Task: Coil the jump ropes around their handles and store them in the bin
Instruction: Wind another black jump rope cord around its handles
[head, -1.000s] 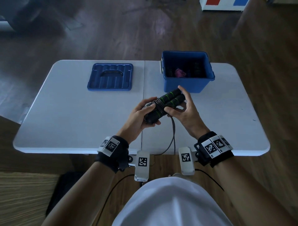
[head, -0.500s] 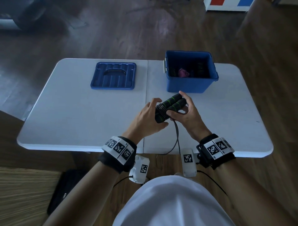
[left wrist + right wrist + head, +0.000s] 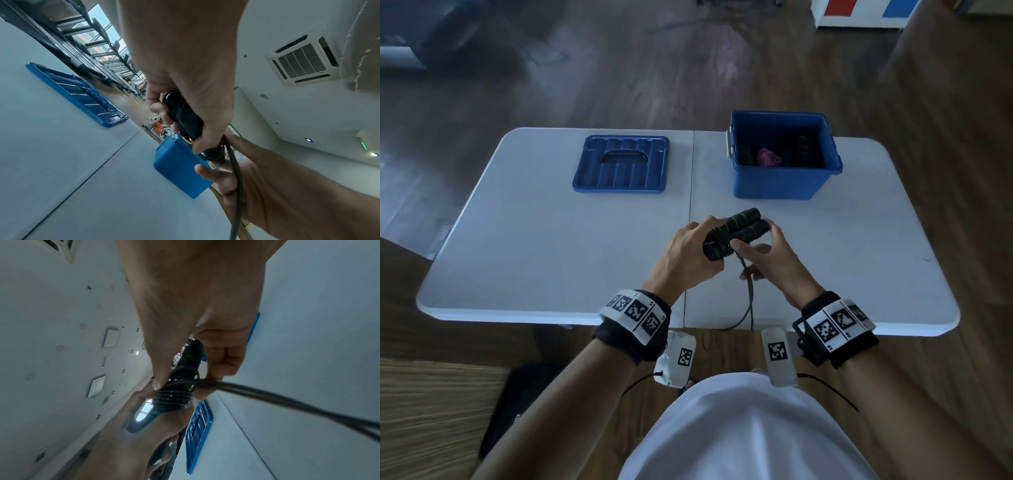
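Note:
Two black jump-rope handles with green rings (image 3: 739, 230) lie side by side, held over the white table (image 3: 551, 260). My left hand (image 3: 690, 255) grips their near ends (image 3: 183, 116), where several turns of black rope (image 3: 174, 396) are wound round them. My right hand (image 3: 763, 260) pinches the loose rope (image 3: 748, 294) just below the handles, thumb against the coil (image 3: 203, 383). The rope's free part hangs over the table's near edge. The open blue bin (image 3: 784, 185) stands just beyond the hands and holds dark coiled ropes and a pink one (image 3: 768, 158).
The bin's blue lid (image 3: 621, 164) lies flat at the table's back left. A seam runs down the table's middle. Dark wood floor surrounds the table, and a black bag (image 3: 517, 404) sits on the floor at my left.
The left hand has turned over onto the handles' near ends. The right hand slid down off the handles to pinch the hanging rope. The handles stayed over the same spot.

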